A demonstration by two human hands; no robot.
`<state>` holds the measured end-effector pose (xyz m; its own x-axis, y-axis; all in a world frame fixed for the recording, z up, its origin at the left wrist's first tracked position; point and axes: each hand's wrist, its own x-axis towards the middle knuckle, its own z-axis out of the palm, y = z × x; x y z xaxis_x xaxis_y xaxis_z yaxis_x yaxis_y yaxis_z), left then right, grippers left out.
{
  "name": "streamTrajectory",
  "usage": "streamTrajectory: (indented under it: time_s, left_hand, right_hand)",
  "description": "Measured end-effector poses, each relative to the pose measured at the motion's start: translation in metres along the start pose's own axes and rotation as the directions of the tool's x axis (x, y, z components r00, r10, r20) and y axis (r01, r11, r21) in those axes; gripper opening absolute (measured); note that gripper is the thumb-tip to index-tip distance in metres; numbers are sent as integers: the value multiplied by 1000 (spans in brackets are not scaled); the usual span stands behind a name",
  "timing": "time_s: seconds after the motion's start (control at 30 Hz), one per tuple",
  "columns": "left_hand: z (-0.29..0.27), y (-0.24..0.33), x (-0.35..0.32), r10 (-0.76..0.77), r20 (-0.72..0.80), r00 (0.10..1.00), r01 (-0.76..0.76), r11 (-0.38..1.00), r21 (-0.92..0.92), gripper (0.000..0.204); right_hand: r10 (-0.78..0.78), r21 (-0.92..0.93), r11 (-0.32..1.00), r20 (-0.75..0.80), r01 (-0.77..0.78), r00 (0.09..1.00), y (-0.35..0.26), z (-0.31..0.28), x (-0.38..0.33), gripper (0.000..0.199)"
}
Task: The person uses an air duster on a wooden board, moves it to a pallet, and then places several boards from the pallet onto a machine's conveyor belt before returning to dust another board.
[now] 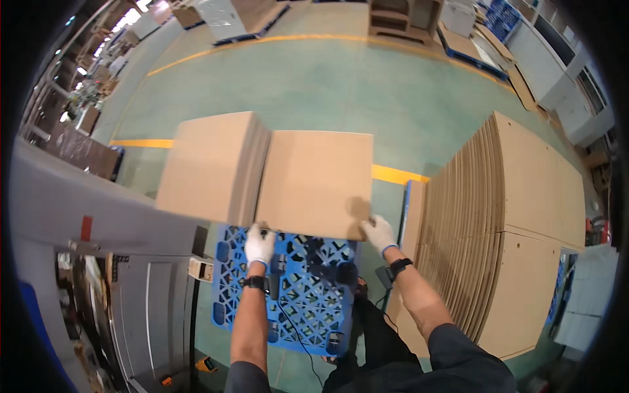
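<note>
A flat, square brown board (318, 180) lies over the far part of a blue plastic pallet (288, 288), beside a stack of similar boards (206, 167). My left hand (260, 245), in a white glove, is closed on the board's near edge by its left corner. At the near right corner, my right hand (379, 234), also gloved in white, grips the edge with thumb and fingers. The undersides of the fingers are hidden. Each wrist wears a black band, and a dark cable runs down from the left one.
Close on the right stands a tall stack of brown boards (472, 229) with small holes. Grey machinery (157, 314) borders the left side. Yellow lines (393, 174) cross the green floor (314, 85). Farther back stand a brown shelf unit (403, 19) and wrapped goods on pallets.
</note>
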<state>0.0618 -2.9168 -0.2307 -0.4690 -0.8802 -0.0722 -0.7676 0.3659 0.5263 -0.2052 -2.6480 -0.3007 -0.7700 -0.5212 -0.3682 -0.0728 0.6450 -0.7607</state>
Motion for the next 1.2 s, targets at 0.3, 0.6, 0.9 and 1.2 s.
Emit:
streamTrajectory:
  time_s: [0.3,0.6,0.9,1.2]
  left_hand:
    - [39,9,65,-253,-47,966,257,960,111,68]
    - [35,17,-48,-433,261,863,399,900,175,71]
    - [76,-31,-123,-512,210,833,517,588,-622,52]
    - [-106,-60,-319,-585,134,800,116,-68,-991,55]
  right_hand:
    - [26,-54,998,159,-17,987,-15,-26,17,57]
    - [266,-206,964,756,-168,598,8,-119,19,30]
    - [164,515,832,123,-204,979,13,-59,-42,38]
    - [-333,467,832,-10,299,943,-92,-82,-278,30]
